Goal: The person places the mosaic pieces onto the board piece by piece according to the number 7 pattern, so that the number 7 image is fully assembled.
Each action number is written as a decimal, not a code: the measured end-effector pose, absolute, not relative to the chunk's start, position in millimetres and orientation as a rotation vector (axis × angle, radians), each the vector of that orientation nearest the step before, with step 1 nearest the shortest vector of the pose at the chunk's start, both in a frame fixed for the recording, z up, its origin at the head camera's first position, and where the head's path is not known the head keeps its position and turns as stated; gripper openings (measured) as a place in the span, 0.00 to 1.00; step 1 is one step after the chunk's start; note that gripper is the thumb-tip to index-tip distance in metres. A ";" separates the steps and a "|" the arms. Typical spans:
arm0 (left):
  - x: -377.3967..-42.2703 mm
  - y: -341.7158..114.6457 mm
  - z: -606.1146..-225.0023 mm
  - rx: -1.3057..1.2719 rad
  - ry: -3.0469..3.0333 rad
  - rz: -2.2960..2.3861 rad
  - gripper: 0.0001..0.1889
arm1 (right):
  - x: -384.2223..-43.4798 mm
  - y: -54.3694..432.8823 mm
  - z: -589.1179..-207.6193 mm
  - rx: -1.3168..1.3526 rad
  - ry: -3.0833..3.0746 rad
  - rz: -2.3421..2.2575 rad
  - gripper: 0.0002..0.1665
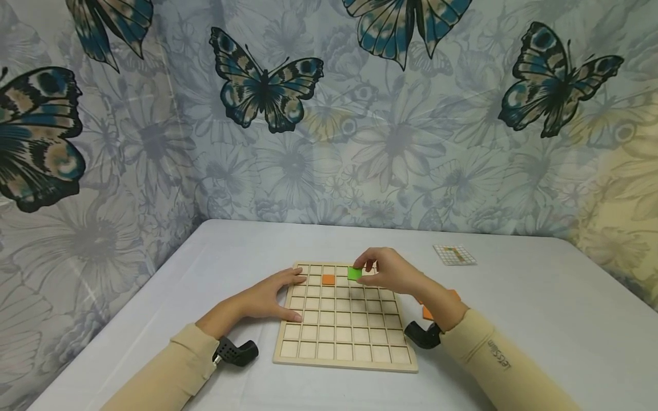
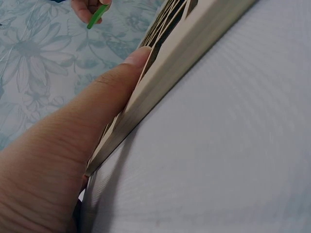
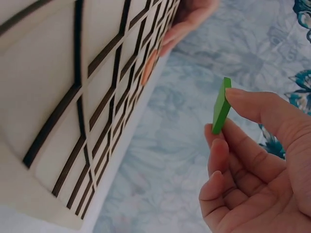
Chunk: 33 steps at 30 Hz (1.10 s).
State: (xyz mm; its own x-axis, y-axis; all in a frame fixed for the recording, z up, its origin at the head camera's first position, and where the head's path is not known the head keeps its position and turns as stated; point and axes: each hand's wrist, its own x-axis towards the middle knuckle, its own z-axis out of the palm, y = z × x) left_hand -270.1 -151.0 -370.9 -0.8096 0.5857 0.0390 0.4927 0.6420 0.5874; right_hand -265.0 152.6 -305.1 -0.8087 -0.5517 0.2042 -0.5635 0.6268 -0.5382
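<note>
A wooden grid board (image 1: pixel 345 365) lies flat on the white table, with an orange square tile (image 1: pixel 328 279) in one of its upper cells. My left hand (image 1: pixel 264 297) rests on the board's left edge, thumb and fingers spread apart. Over the board's far part, my right hand (image 1: pixel 393 271) pinches a green square tile (image 1: pixel 354 274) between thumb and fingertips. In the right wrist view the green tile (image 3: pixel 222 107) is held clear of the grid. The left wrist view shows the left thumb (image 2: pixel 109 87) lying over the board's rim.
Orange tiles (image 1: pixel 428 313) lie right of the board, partly hidden by the right forearm. A small card with a printed grid pattern (image 1: pixel 454 255) lies farther back on the right. A butterfly-printed cloth (image 1: pixel 329 171) hangs behind the white table (image 1: pixel 514 297).
</note>
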 end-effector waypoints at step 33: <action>-269.6 -151.2 -370.0 0.864 2.704 0.892 0.45 | -307.5 119.4 -309.9 0.945 -2.947 1.085 0.12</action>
